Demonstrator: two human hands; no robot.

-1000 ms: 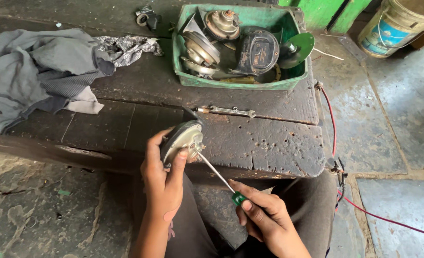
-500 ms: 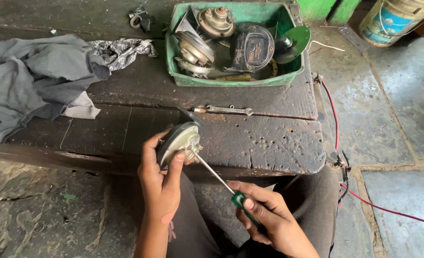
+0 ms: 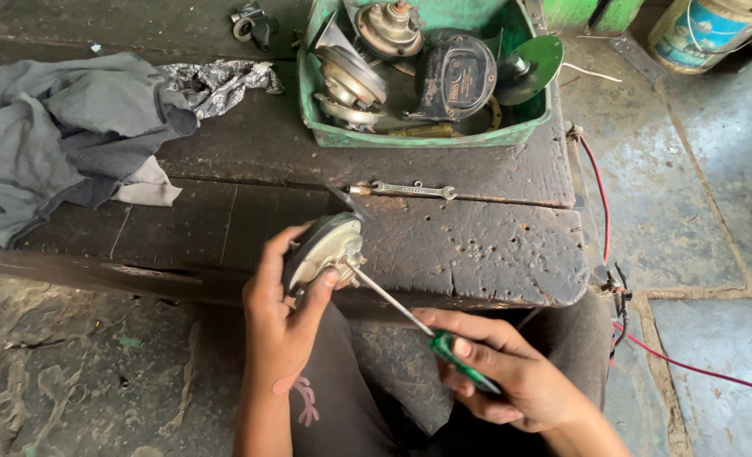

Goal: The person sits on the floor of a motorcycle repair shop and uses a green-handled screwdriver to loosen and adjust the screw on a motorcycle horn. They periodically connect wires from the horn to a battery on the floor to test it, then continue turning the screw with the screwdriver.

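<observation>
- Fingers of the left hand (image 3: pixel 283 317) wrap around a round horn unit (image 3: pixel 323 251), thumb pressed on its pale face; the palm hides the unit's back and lower rim.
- Right hand (image 3: pixel 507 377) is clenched around the green handle of a screwdriver (image 3: pixel 418 326); most of the handle is buried in the fist, and the shaft's tip meets the unit's face where the contact point is too small to make out.
- Horn unit is held just off the near edge of the dark wooden bench (image 3: pixel 478 237), above the person's lap.
- Spanner (image 3: pixel 403 190) lies flat on the bench just beyond the unit.
- Green tray (image 3: pixel 431 135) behind it holds more horn parts, heaped so that some cover others; its top is cut off.
- Grey rags (image 3: pixel 71 135) sprawl at the left of the bench.
- Red wire (image 3: pixel 600 203) runs down the bench's right side onto the stone floor (image 3: pixel 698 203).
- Bucket (image 3: pixel 702 30) stands top right, partly out of frame.
</observation>
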